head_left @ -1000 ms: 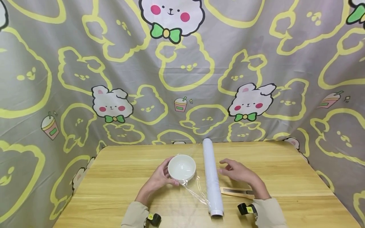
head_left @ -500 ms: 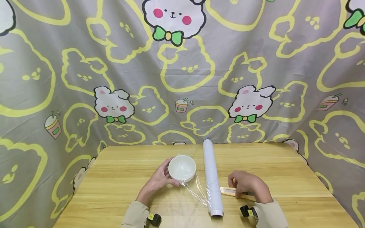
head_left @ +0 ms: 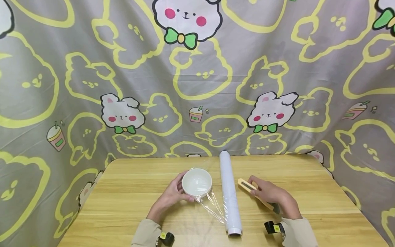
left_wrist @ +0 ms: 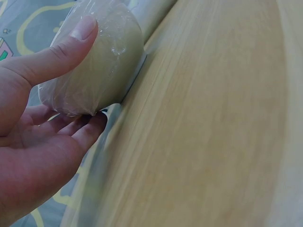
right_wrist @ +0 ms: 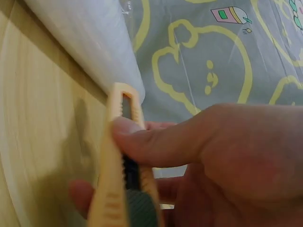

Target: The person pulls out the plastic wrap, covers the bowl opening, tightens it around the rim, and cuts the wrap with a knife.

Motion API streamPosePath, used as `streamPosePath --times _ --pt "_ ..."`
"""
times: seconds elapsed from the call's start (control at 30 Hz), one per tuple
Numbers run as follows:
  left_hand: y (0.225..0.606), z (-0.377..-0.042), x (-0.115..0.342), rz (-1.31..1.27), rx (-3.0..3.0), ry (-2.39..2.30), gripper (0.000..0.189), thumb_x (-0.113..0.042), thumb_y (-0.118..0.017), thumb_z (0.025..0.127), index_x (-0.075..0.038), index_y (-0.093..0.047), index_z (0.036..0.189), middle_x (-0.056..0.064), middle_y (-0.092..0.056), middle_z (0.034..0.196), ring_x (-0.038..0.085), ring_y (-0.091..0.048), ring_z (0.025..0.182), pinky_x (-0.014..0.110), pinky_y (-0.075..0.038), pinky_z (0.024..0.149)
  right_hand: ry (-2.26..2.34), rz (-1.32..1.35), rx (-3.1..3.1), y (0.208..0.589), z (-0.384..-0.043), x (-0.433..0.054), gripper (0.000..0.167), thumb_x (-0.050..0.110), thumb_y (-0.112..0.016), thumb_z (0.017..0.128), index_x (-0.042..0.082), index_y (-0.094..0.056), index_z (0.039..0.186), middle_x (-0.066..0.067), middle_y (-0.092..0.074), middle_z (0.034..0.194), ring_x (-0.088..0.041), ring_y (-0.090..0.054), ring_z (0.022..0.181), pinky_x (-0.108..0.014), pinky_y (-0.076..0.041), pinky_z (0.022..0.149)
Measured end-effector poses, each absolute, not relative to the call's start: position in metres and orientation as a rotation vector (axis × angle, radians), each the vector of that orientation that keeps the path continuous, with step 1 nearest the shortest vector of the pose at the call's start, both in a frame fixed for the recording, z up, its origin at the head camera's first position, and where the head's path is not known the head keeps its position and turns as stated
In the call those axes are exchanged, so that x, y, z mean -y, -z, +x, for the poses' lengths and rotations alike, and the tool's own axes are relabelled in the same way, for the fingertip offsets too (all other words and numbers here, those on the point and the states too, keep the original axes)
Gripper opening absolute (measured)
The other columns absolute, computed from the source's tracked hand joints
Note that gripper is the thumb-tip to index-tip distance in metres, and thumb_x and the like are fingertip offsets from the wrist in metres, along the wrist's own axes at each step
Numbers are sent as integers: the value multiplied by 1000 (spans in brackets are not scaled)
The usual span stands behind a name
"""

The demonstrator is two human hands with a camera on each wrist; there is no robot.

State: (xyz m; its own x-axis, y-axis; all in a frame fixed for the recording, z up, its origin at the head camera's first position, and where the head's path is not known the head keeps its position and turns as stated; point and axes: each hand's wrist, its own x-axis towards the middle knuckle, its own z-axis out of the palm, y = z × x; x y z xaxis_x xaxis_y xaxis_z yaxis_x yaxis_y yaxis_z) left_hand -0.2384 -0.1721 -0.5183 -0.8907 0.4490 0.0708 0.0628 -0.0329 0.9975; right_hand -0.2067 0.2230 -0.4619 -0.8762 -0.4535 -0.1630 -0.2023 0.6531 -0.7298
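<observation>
A white bowl [head_left: 196, 181] with clear plastic wrap over it stands left of the roll. My left hand [head_left: 172, 190] grips its side; in the left wrist view the thumb lies on the wrapped wall [left_wrist: 111, 61] and the fingers curl beneath. From the bowl, a crumpled strip of wrap [head_left: 211, 207] stretches to the cling film roll [head_left: 229, 192], which lies lengthwise on the table. To the right of that roll, my right hand [head_left: 271, 192] holds a yellow-orange utility knife [head_left: 247, 186]. In the right wrist view the thumb presses along the knife's slotted body [right_wrist: 113, 161]; no blade shows at its front.
The wooden table [head_left: 129, 195] reaches back to a grey patterned curtain [head_left: 203, 79] that hangs at the back and both sides. Black wrist cameras sit at both cuffs, the right one [head_left: 273, 227] near the roll's front end.
My right hand has come down onto the utility knife, grasped it and lifted it, its front end now tilted up and back. The left hand and bowl have stayed put.
</observation>
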Motion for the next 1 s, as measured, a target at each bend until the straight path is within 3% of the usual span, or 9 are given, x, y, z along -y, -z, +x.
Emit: streamPosePath --times 0.13,0.47,0.67,0.8,1.0 --pt "518 -238 172 547 -1975 -2005 111 18 -87 65 2 -27 157 29 -35 156 47 -40 141 32 -46 110 1142 -472 -2548 463 -211 -223 20 9 -48 108 6 -44 127 -7 -51 68 -18 -47 55 -28 -40 49" --pt "519 -239 172 538 -1983 -2001 111 18 -86 65 2 -27 158 29 -35 156 47 -40 141 31 -46 110 1389 -281 -2687 471 -223 -219 39 7 -44 110 3 -39 148 -17 -59 71 -25 -56 50 -31 -50 41" --pt "519 -238 170 551 -1991 -1997 111 19 -85 65 3 -26 157 31 -35 156 48 -41 140 32 -46 110 1387 -299 -2769 471 -226 -218 40 9 -42 110 4 -36 150 -16 -58 72 -16 -48 45 -27 -43 36" --pt "519 -238 170 533 -1993 -1999 111 18 -86 65 3 -26 158 30 -35 156 47 -41 140 32 -46 110 1404 -332 -2799 469 -224 -219 55 5 -44 108 4 -22 158 -14 -55 70 -12 -44 43 -25 -40 38" --pt "519 -238 170 529 -1975 -2005 111 18 -85 65 2 -26 158 30 -34 156 47 -40 141 31 -47 109 1511 -404 -2787 469 -224 -217 72 -3 -44 104 -5 2 160 -33 -56 113 -9 -42 56 -23 -41 45"
